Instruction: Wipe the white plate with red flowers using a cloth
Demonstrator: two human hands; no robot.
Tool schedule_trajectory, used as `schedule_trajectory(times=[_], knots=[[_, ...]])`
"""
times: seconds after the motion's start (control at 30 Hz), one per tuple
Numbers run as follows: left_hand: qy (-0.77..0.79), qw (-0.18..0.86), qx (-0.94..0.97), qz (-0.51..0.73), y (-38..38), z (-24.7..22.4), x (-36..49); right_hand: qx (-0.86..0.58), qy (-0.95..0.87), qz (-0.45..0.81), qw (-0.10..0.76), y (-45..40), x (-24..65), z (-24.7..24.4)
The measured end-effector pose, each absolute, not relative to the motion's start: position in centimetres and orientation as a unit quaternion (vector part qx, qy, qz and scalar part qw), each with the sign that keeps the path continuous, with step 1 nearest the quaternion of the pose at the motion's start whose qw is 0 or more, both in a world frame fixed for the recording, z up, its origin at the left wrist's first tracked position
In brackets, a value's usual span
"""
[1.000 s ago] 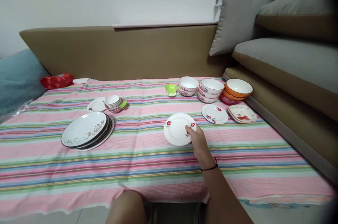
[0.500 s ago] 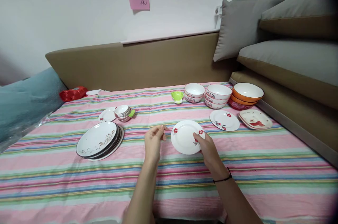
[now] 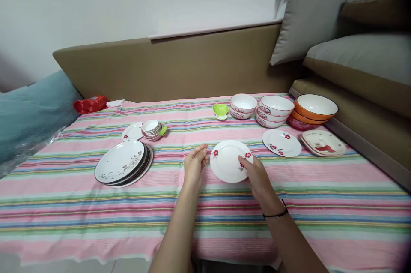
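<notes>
A white plate with red flowers is held over the striped cloth by my right hand, its thumb on the rim and the other fingers hidden beneath. My left hand is just left of the plate, apart from it, fingers loosely extended and nothing in them. A similar flowered plate lies behind to the right, beside square plates. To the left sits a stack of large plates, with small bowls behind it, next to another flowered plate.
Along the back stand a green dish, white bowls, more stacked bowls and orange-sided bowls. A red package lies at the back left. Grey cushions rise at the right.
The view has tilted down and shifted slightly. My left hand's fingers have loosened from a near pinch and extended. My right hand still holds the plate.
</notes>
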State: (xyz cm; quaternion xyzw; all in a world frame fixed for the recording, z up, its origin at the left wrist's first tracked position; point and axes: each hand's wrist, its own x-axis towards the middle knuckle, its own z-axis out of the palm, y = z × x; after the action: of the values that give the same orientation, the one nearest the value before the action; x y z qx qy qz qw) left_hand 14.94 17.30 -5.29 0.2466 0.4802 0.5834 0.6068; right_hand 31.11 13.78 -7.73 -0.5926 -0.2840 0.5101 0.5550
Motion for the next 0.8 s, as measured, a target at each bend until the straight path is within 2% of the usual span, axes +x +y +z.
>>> schedule_trajectory(times=[0.33,0.57,0.63,0.73,0.8], knots=[[0.532,0.542,0.291,0.582,17.5,-5.4,13.6,-0.602,-0.287,0.507,0.546,14.1,30.9,-8.2],[0.542,0.503,0.283,0.611,17.0,-5.4,13.7,-0.53,-0.186,0.587,0.583,13.9,30.1,-6.7],[0.5,0.551,0.27,0.611,16.6,-5.3,14.8,-0.514,-0.17,0.601,0.588,14.1,29.8,-6.6],[0.394,0.706,0.219,0.546,16.1,-5.2,16.6,-0.507,-0.179,0.59,0.603,14.3,29.5,-6.8],[0.347,0.77,0.165,0.508,16.0,-5.1,17.3,-0.528,-0.223,0.55,0.608,14.5,29.7,-7.1]])
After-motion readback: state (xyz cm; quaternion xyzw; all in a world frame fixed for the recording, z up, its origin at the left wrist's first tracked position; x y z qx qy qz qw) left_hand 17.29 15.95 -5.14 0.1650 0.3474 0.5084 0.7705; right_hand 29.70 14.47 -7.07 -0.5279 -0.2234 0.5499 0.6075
